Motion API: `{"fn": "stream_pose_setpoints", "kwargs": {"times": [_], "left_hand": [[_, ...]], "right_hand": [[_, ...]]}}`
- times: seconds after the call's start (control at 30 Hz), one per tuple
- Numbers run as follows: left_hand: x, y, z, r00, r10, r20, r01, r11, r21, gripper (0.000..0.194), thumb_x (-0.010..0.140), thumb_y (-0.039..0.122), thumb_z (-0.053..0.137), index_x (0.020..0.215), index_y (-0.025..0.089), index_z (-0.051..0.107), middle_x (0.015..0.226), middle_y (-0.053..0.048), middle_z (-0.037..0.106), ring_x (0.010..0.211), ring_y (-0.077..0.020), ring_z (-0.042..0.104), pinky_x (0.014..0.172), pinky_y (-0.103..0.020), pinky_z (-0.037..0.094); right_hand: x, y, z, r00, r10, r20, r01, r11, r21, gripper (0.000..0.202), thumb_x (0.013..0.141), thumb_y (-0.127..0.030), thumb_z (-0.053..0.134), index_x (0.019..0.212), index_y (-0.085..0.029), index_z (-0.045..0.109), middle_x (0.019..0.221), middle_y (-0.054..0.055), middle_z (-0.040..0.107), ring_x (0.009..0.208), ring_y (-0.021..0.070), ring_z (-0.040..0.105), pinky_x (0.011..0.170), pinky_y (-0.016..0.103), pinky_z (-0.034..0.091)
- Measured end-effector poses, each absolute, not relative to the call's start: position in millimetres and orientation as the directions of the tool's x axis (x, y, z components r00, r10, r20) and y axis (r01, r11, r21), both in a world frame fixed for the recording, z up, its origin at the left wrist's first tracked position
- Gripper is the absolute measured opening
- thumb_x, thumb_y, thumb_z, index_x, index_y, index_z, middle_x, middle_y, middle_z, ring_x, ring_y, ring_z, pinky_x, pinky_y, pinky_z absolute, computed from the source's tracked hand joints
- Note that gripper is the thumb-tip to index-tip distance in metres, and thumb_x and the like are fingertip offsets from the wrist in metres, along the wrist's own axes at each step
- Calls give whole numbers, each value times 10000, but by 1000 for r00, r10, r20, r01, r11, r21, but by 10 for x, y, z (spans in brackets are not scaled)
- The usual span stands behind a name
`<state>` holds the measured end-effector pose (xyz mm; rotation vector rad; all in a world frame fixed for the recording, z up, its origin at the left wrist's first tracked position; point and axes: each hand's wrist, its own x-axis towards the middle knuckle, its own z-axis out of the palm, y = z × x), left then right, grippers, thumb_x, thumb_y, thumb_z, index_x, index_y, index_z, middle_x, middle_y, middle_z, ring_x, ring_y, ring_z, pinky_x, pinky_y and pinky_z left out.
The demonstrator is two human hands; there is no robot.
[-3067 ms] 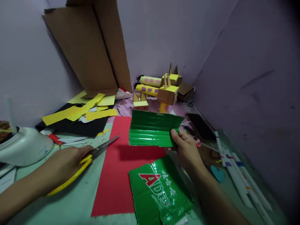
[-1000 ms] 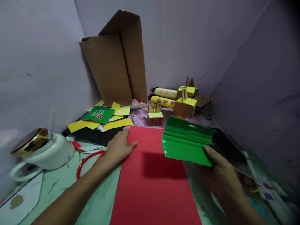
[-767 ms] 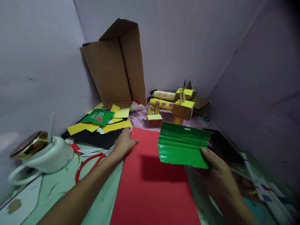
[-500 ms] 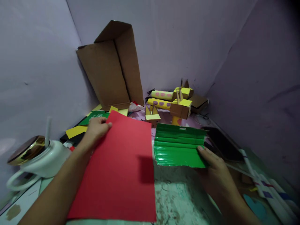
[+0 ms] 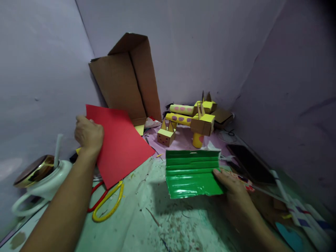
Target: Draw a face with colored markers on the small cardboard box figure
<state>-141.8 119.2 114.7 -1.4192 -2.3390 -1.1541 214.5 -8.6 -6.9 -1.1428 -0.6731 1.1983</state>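
Red sheet of stiff paper (image 5: 119, 141): pinched at its upper left edge in my left hand (image 5: 88, 134), lifted and tilted above the pale green surface (image 5: 147, 224). Glossy green pleated foil sheet (image 5: 193, 172): right edge clamped in my right hand's (image 5: 233, 187) grip, held just over the surface. Yellow-handled scissors (image 5: 109, 203) lay under the red sheet's lower corner. White lidded mug (image 5: 39, 180) stood at far left.
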Motion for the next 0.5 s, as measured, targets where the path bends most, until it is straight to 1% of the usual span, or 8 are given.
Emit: {"fn": "stream_pose_setpoints", "kwargs": {"times": [0.1,0.17,0.2,0.27,0.3,0.37,0.43,0.5], "left_hand": [[-1247,1154,1082,-453,671,587,856,143,497,627,995,362,364,1489,4,221,1577,-277,269,1444,-467,270,1122,-619,299],[-1051,941,1013,-276,719,638,905,-29,424,716,986,375,393,1501,-64,160,1601,-276,197,1481,-444,179,1212,-546,199],[-940,773,960,-211,729,651,910,-96,403,679,976,360,403,1479,-66,241,1557,-264,304,1459,-391,272,1216,-492,233],[-722,348,801,-7,769,639,890,-286,354,482,927,361,476,1325,95,530,1311,-141,615,1267,-289,547,1123,-397,409],[-626,120,698,248,777,578,808,-495,319,375,916,338,508,1243,176,596,1215,-105,677,1182,-281,610,1060,-403,467],[-479,-283,458,567,641,517,601,-751,273,371,858,298,552,1211,211,624,1197,-124,696,1125,-317,633,978,-457,523],[-399,-542,209,674,525,520,538,-831,142,311,837,191,511,1100,167,677,1049,-169,734,956,-329,676,870,-513,561],[-374,-659,-23,738,466,488,471,-873,122,291,816,83,477,996,132,700,877,-159,743,766,-285,678,712,-455,587]], "right_hand": [[2083,-102,-63,98,944,-314,-405,-251,-879,240,618,-323,853,770,-176,739,606,18,695,515,197,641,392,256,487],[2016,-127,-55,44,929,-368,-391,-323,-862,225,611,-263,833,782,-170,720,565,-7,656,446,156,586,327,217,446],[1983,-147,-55,39,921,-387,-383,-344,-857,214,622,-248,813,792,-167,712,552,-16,643,419,138,562,311,203,435],[1933,-205,-63,48,909,-415,-376,-369,-850,198,646,-249,775,810,-164,701,526,-26,630,369,114,526,297,187,425],[1919,-247,-67,53,905,-422,-372,-374,-849,198,652,-259,762,813,-164,698,508,-28,623,345,107,511,289,183,419],[1914,-356,-64,23,900,-436,-347,-401,-848,209,646,-279,760,807,-163,694,487,-21,626,320,111,512,278,183,419],[1931,-491,-36,-32,895,-445,-301,-433,-850,217,634,-282,773,795,-159,695,491,-6,641,320,116,532,290,187,441],[1955,-636,15,-79,889,-452,-240,-457,-857,216,612,-259,794,770,-149,696,508,11,660,334,111,552,314,176,460]]}}
